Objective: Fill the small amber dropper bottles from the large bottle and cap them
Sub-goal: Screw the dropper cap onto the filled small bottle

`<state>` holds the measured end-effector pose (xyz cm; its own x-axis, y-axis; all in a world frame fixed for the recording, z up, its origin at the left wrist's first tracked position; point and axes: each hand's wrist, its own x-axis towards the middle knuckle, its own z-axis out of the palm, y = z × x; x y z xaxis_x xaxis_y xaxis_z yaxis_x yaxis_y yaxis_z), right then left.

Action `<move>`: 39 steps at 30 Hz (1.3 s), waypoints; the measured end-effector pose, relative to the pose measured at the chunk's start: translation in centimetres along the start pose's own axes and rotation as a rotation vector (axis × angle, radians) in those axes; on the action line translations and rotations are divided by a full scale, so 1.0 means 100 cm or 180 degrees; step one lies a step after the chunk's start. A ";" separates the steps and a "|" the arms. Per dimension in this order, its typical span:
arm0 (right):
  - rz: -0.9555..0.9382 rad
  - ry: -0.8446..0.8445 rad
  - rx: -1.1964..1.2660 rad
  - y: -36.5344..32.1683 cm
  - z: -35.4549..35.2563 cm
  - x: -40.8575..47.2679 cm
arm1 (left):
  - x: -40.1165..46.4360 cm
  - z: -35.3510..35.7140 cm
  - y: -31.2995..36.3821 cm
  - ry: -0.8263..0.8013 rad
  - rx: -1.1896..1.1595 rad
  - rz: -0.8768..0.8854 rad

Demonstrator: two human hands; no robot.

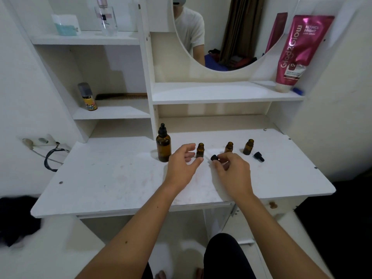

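Note:
The large amber bottle (163,146) stands on the white desk (112,178) with its black dropper cap on. Three small amber bottles stand uncapped in a row to its right: the left one (200,150), the middle one (229,147) and the right one (248,147). My left hand (182,164) is open, its fingers curved around the left small bottle without gripping it. My right hand (231,168) pinches a black dropper cap (213,157) just in front of the middle bottle. Another black dropper cap (258,156) lies on the desk by the right bottle.
Shelves rise behind the desk with a pink tube (298,51), a perfume bottle (105,17), a small yellow spray can (88,97) and a comb (120,96). An oval mirror (221,33) hangs at the back. A wall socket with a black cable (50,158) sits left.

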<state>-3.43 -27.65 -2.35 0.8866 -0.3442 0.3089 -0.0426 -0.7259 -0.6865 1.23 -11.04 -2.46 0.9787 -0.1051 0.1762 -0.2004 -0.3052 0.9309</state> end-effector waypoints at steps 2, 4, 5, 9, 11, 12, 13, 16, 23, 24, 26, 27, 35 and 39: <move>0.0019 0.0100 0.0184 0.002 -0.007 0.000 | 0.006 0.007 0.002 0.0055 0.0063 -0.0022; -0.0046 0.0180 0.0356 0.003 -0.014 0.004 | 0.011 0.014 0.003 0.0121 0.0096 -0.0053; -0.0115 0.0220 0.0430 0.003 -0.017 0.007 | 0.013 0.016 0.002 0.0147 0.0112 -0.0063; -0.0495 0.0225 0.0595 -0.001 -0.022 0.019 | 0.016 0.017 -0.002 0.0177 0.0154 -0.0052; -0.0675 0.0194 0.0555 -0.003 -0.022 0.024 | 0.016 0.016 -0.003 0.0165 0.0143 -0.0020; -0.0755 0.0193 0.0502 -0.004 -0.021 0.026 | 0.016 0.016 -0.003 0.0157 0.0133 -0.0005; -0.0829 0.0179 0.0435 -0.004 -0.020 0.029 | 0.016 0.016 -0.004 0.0152 0.0124 0.0005; -0.1033 0.0082 0.0144 -0.007 -0.019 0.036 | 0.016 0.015 -0.006 0.0152 0.0087 0.0044; -0.1415 -0.0442 -0.0285 -0.032 -0.024 0.062 | 0.018 0.013 -0.009 0.0125 0.0031 0.0071; -0.1439 -0.0561 -0.0242 -0.037 -0.026 0.066 | 0.018 0.013 -0.010 0.0119 0.0030 0.0077; -0.1389 -0.0825 -0.0156 -0.044 -0.025 0.073 | 0.019 0.012 -0.011 0.0096 0.0027 0.0110; -0.1343 -0.0935 -0.0150 -0.046 -0.023 0.075 | 0.019 0.012 -0.012 0.0087 0.0015 0.0135; -0.1005 -0.0988 -0.0071 -0.039 -0.007 0.071 | 0.019 0.011 -0.014 0.0071 -0.0005 0.0235; -0.0874 -0.0822 -0.0252 -0.037 -0.005 0.069 | 0.019 0.011 -0.015 0.0078 -0.0041 0.0285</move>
<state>2.66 -27.61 2.67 0.9564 0.0234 0.2912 0.1860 -0.8174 -0.5452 3.33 -11.79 -3.85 0.9577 -0.1081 0.2666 -0.2868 -0.2836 0.9151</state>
